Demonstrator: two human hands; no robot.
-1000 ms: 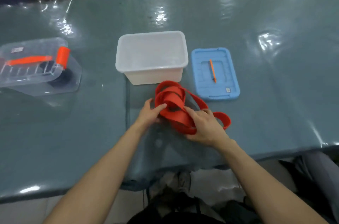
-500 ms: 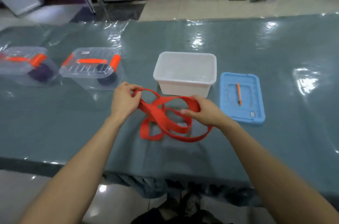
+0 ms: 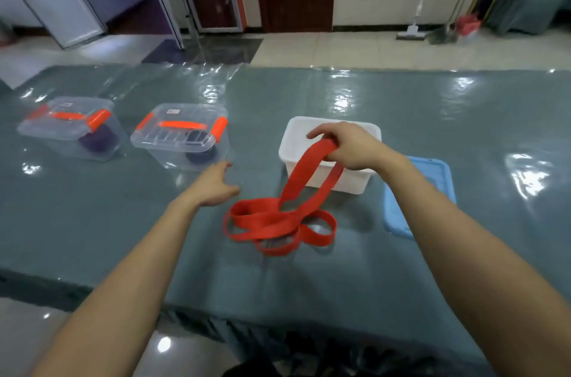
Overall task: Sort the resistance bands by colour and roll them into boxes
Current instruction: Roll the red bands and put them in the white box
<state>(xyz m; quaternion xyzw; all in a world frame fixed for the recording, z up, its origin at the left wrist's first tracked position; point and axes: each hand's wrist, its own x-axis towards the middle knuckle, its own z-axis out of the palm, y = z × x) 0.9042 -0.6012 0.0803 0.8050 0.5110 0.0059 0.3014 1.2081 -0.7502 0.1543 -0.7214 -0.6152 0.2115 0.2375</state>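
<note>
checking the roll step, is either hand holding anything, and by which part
The right hand holds the red resistance band by a raised loop's top; the left hand holds nothing.

The tabletop (image 3: 432,123) is glossy grey-blue. At far left stands a lidded clear box (image 3: 69,129) with orange latches, a second clear box (image 3: 179,134) like it just to its right. Further right sits an open white box (image 3: 353,183), a blue lid (image 3: 438,174) flat beside it. Before the white box a red band (image 3: 272,222) lies in loose loops, one end lifted.
</note>
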